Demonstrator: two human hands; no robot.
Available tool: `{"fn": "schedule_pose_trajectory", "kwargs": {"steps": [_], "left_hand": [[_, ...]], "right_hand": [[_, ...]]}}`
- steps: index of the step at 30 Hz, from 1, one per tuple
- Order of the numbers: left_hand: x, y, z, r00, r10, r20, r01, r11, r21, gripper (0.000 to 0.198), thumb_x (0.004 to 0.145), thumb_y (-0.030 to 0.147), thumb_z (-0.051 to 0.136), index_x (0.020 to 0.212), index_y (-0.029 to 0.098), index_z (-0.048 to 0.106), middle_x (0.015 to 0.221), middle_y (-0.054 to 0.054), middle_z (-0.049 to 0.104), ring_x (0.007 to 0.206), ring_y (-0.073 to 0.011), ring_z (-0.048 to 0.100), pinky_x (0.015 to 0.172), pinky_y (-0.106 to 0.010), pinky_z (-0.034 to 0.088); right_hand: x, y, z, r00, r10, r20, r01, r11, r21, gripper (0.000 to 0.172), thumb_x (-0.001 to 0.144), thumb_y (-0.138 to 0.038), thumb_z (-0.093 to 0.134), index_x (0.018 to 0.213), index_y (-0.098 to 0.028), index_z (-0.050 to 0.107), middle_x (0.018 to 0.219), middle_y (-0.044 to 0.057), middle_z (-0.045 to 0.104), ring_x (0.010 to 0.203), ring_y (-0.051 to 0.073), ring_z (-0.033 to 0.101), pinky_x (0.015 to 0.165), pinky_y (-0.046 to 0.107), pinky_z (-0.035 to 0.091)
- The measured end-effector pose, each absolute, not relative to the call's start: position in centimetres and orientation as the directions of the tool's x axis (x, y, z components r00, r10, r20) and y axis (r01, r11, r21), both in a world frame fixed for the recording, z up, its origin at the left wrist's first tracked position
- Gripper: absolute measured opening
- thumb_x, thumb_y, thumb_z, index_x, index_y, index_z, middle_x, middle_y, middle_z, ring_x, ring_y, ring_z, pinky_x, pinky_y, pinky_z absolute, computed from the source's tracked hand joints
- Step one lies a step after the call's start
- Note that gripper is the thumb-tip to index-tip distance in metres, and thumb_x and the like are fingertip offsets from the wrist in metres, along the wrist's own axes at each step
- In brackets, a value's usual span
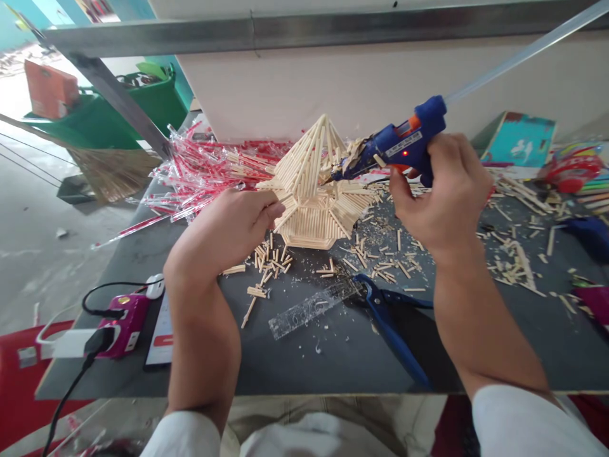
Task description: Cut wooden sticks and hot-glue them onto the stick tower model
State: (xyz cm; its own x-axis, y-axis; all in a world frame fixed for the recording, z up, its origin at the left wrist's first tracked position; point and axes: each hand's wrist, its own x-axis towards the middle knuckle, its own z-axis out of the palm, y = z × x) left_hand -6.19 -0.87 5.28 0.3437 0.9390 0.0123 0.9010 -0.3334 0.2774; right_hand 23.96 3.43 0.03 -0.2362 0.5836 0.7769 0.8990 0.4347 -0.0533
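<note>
Pinching a stick [283,200] at the built-up stick model [309,190], left hand [223,231] shut; right hand [451,190] clasps a glue gun [394,143].

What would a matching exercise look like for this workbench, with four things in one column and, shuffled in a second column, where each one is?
Things:
1. Blue hot glue gun
2. Clear ruler
3. Wooden-stick model with a pyramid roof
4. Purple charger

Places:
A. Standing on the dark tabletop between the hands
B. Gripped in the right hand
C. Beside a phone, with a cable plugged in
D. Lying against blue-handled pliers

Pairs: 1-B; 2-D; 3-A; 4-C
</note>
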Motion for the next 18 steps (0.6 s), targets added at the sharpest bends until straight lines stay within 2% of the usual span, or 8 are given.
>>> {"fn": "schedule_pose_trajectory", "kwargs": {"steps": [4,7,10,14,18], "left_hand": [[-6.2,-0.9,5.3,0.345,0.938,0.022,0.898,-0.337,0.284,0.034,0.102,0.036,0.042,0.079,0.019,0.061,0.07,-0.002,0.064,0.062,-0.0135,0.053,0.064,-0.029,0.034],[-6.2,-0.9,5.3,0.356,0.931,0.077,0.872,-0.36,0.332,0.031,0.102,0.033,0.044,0.079,0.019,0.06,0.07,-0.001,0.065,0.063,-0.0133,0.055,0.066,-0.028,0.036],[-5.9,-0.7,5.2,0.301,0.925,0.23,0.829,-0.373,0.416,0.025,0.103,0.029,0.043,0.085,0.019,0.058,0.072,-0.001,0.064,0.064,-0.0119,0.054,0.067,-0.028,0.038],[-5.2,-0.5,4.9,0.206,0.898,0.39,0.725,-0.407,0.555,0.024,0.105,0.034,0.042,0.098,0.02,0.06,0.071,0.0,0.054,0.062,-0.012,0.043,0.058,-0.027,0.035],[-4.4,-0.6,4.7,0.323,0.894,0.311,0.569,-0.446,0.69,0.024,0.103,0.037,0.048,0.106,0.019,0.063,0.068,0.003,0.04,0.057,-0.0108,0.032,0.05,-0.026,0.029]], "right_hand": [[23.8,3.0,0.3,-0.224,0.627,0.746,0.909,0.41,-0.071,0.036,0.096,-0.031,0.056,0.132,-0.027,0.053,0.117,0.015,0.065,0.11,0.035,0.064,0.096,0.051,0.055],[23.7,2.8,0.4,-0.217,0.634,0.742,0.91,0.407,-0.082,0.036,0.096,-0.033,0.055,0.132,-0.03,0.052,0.117,0.014,0.065,0.111,0.036,0.065,0.095,0.053,0.056],[23.8,2.9,0.3,-0.201,0.608,0.768,0.891,0.439,-0.114,0.033,0.096,-0.034,0.055,0.128,-0.028,0.054,0.11,0.013,0.064,0.107,0.034,0.065,0.094,0.052,0.055],[24.4,3.4,-0.2,-0.134,0.653,0.745,0.874,0.432,-0.223,0.038,0.09,-0.041,0.061,0.125,-0.026,0.055,0.103,0.013,0.062,0.111,0.038,0.062,0.094,0.053,0.054],[25.5,4.3,-1.4,-0.188,0.668,0.72,0.819,0.511,-0.26,0.05,0.087,-0.047,0.06,0.132,-0.028,0.048,0.109,0.011,0.061,0.111,0.038,0.063,0.095,0.056,0.053]]}}
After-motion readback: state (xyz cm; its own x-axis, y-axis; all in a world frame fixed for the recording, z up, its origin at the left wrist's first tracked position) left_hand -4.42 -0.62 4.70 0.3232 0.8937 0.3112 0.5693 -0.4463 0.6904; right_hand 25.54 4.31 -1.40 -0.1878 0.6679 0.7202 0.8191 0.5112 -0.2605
